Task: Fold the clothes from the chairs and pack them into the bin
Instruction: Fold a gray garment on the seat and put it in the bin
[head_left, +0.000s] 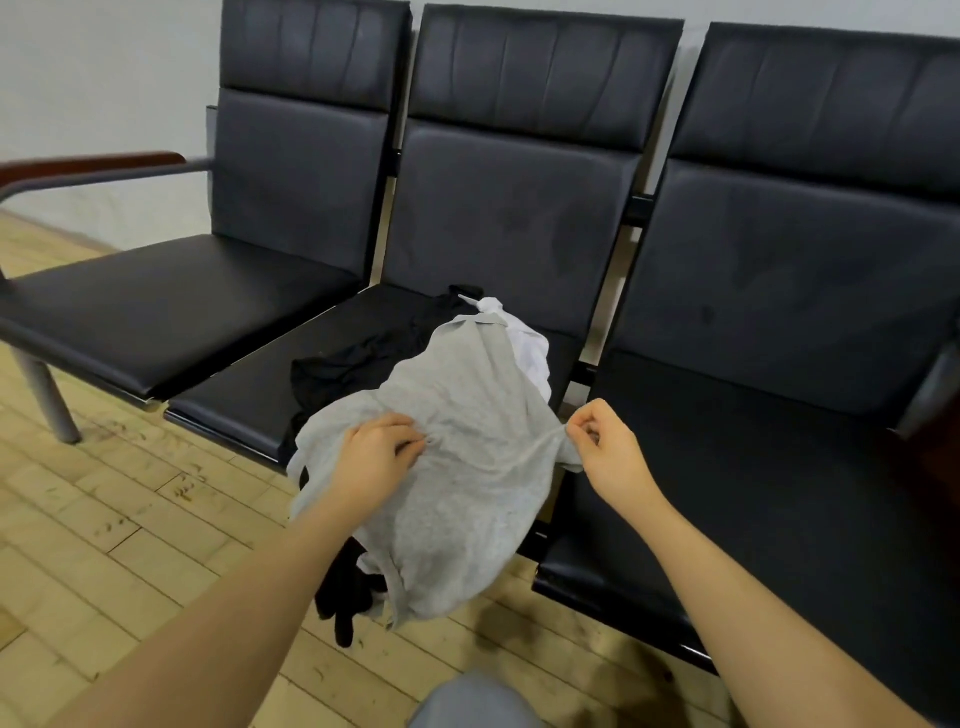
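A light grey garment (457, 493) lies over the front edge of the middle seat (249, 400) and hangs down toward the floor. My left hand (376, 454) grips a bunch of its cloth near the middle. Off to the right, my right hand (605, 449) pinches the garment's right edge and pulls it taut. Under the grey one lies a black garment (358, 348), part of which dangles below the seat. A white garment (530, 351) is partly hidden behind the grey cloth. No bin is in view.
Three joined black chairs stand against a pale wall; the left seat (156, 312) and right seat (753, 467) hold nothing. A wooden armrest (93, 163) sticks out at the far left. Light wood floor (104, 545) lies in front. A grey trouser knee (472, 701) shows at the bottom.
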